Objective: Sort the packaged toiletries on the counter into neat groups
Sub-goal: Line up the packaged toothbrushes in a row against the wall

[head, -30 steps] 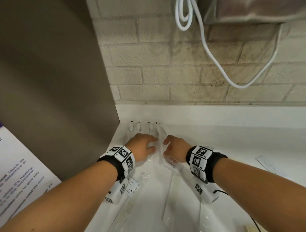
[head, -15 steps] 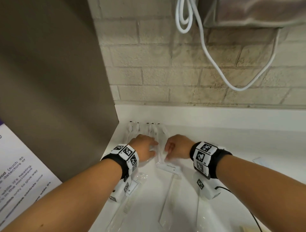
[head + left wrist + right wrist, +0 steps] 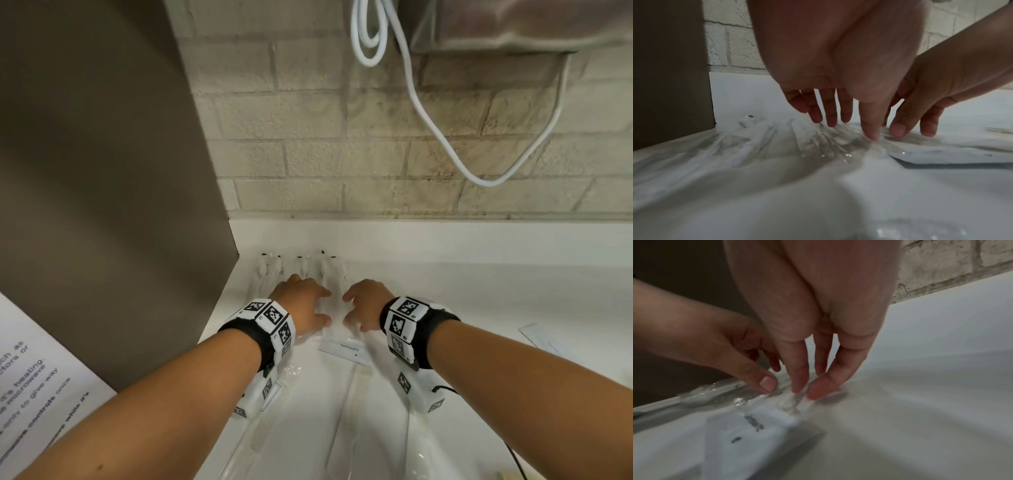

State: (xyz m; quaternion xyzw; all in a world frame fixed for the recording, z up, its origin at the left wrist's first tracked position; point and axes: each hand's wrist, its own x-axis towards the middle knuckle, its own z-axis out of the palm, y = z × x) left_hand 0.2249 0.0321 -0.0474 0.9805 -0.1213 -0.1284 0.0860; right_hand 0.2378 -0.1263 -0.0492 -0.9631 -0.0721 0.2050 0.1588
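Both hands slid apart a little. Left hand (image 3: 303, 303) and right hand (image 3: 368, 305) press straight fingers (image 3: 799, 379) on the packet (image 3: 344, 347) (toothpaste), flat on the tabletop (image 3: 479, 308).

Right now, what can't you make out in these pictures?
- Head view: both hands, left hand and right hand, cover the middle of the clear packets.
- Right wrist view: the toothpaste packet label is blurred.
- Head view: the paper at the right is too faint to read.
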